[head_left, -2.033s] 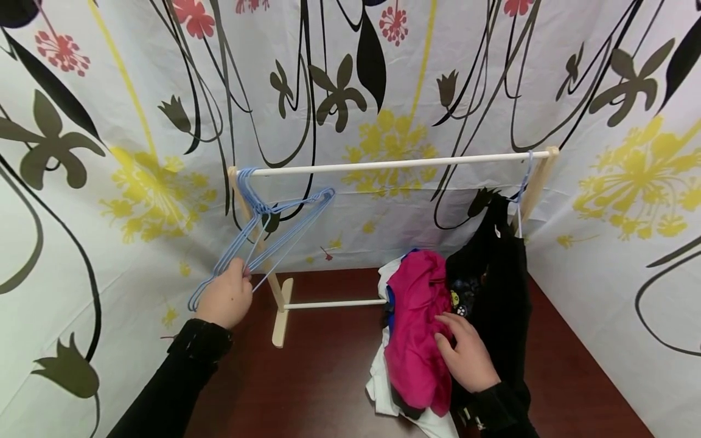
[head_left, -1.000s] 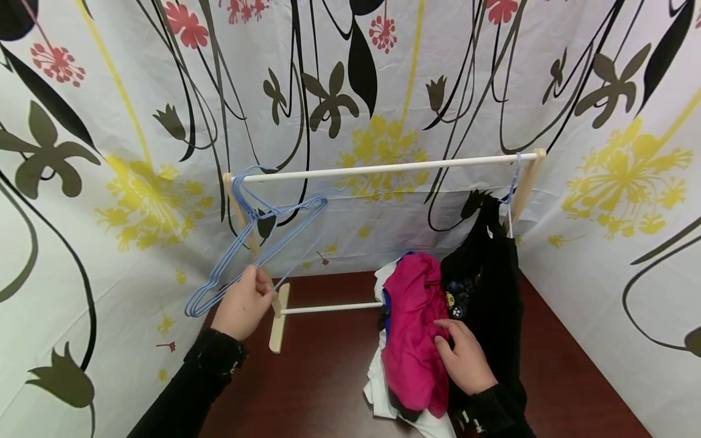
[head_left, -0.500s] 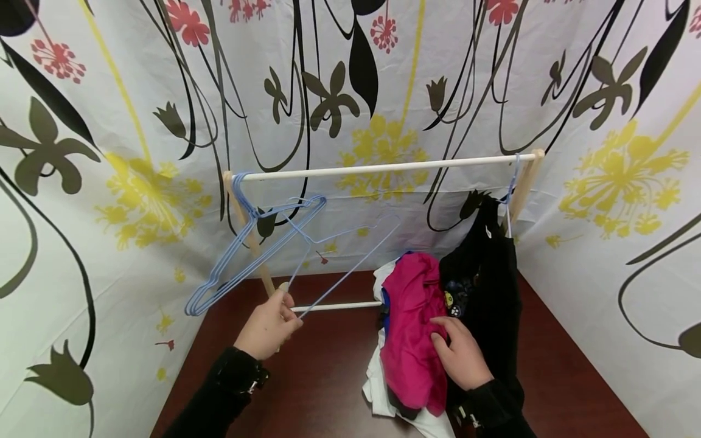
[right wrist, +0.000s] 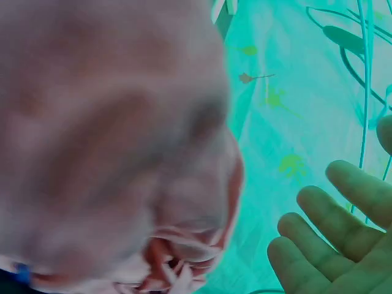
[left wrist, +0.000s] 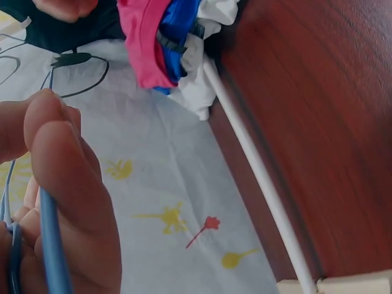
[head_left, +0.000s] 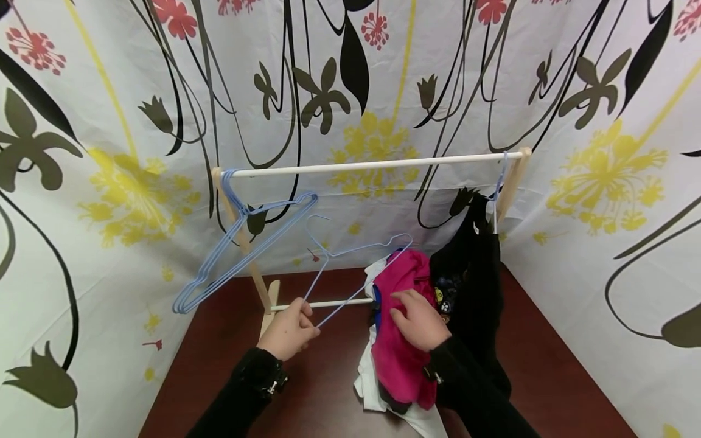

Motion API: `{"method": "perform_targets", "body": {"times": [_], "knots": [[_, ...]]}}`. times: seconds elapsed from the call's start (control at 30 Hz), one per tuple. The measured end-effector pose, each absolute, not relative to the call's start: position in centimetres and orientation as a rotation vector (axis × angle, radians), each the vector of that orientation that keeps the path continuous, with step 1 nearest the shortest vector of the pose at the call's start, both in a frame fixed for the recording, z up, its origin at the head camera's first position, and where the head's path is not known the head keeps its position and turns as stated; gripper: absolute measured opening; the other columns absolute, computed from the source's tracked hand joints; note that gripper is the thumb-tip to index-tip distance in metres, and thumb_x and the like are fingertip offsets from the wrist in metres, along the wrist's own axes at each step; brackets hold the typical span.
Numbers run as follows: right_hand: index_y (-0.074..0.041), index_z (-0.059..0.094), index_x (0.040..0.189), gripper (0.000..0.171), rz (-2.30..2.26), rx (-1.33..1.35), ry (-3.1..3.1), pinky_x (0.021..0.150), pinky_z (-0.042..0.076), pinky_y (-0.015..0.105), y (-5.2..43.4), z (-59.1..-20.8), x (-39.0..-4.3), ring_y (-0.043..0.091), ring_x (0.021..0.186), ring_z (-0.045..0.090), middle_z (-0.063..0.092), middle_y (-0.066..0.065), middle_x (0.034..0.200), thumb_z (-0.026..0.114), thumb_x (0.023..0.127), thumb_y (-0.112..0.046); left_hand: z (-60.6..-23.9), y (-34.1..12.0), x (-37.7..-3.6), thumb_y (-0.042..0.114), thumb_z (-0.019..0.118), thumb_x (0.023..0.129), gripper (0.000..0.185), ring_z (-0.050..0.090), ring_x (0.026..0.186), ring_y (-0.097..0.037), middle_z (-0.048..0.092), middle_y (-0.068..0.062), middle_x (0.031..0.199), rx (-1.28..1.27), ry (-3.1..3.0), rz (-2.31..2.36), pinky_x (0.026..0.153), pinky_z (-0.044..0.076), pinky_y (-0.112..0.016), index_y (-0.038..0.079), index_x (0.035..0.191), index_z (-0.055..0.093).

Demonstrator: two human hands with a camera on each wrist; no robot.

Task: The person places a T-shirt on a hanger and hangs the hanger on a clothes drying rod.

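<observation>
Left-hand grip [head_left: 288,331] on blue hanger [head_left: 350,267]

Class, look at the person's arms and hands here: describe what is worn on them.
Both arms are covered to the wrist by long black sleeves. The left hand and right hand are bare, with no gloves. A small shiny fastening shows at the left cuff.

Left hand [head_left: 289,330] reached forward, fingers [left wrist: 67,184] and thumb curled in pinch. Right hand [head_left: 420,317] lay palm down, fingers [right wrist: 334,211] apparently extended. Both forearms black-sleeved.
</observation>
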State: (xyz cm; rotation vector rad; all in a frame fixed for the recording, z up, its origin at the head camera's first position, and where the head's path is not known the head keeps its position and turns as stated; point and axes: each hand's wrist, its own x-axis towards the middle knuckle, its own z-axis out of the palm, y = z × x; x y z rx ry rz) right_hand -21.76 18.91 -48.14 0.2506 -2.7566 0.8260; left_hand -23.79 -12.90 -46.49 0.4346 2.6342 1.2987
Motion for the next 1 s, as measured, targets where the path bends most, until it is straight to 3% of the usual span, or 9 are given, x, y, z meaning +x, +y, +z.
{"method": "perform_targets", "body": {"times": [0.33,0.6,0.8,1.0], "knots": [[-0.001,0.068,0.123,0.036,0.416,0.33,-2.976,0.098,0.047,0.048,17.7,-46.9,-29.1,0.036,0.114,0.06,0.063,0.018,0.12,0.068,0.092,-0.019,-47.0,-12.4,-24.0,0.009,0.075,0.09,0.035,0.062,0.06,-0.018,0.068,-0.002,0.078,0.4,2.633,1.31,0.058,0.052,-0.034,0.008,0.112,0.049],[-0.004,0.068,0.107,0.024,0.32,0.264,-3.099,0.093,0.05,0.047,17.7,-48.2,-33.1,0.031,0.108,0.064,0.067,0.014,0.112,0.07,0.092,-0.023,-47.2,-12.4,-23.9,0.012,0.075,0.091,0.035,0.062,0.059,-0.018,0.068,-0.001,0.077,0.397,2.657,1.276,0.058,0.05,-0.036,0.007,0.115,0.05],[-0.002,0.057,0.13,0.051,0.365,0.101,-3.149,0.087,0.051,0.053,18.6,-50.7,-34.7,0.04,0.104,0.065,0.068,0.021,0.119,0.069,0.093,-0.035,-47.5,-12.4,-24.0,0.013,0.075,0.091,0.034,0.062,0.059,-0.018,0.069,-0.004,0.078,0.399,2.657,1.256,0.058,0.049,-0.036,0.009,0.114,0.05],[-0.005,0.04,0.151,0.061,0.514,0.02,-3.157,0.089,0.05,0.056,19.9,-52.6,-35.2,0.048,0.104,0.064,0.064,0.032,0.12,0.061,0.095,-0.021,-47.7,-12.4,-23.8,0.013,0.074,0.092,0.033,0.062,0.06,-0.019,0.068,-0.002,0.076,0.387,2.652,1.26,0.058,0.049,-0.037,0.01,0.114,0.05]]}}
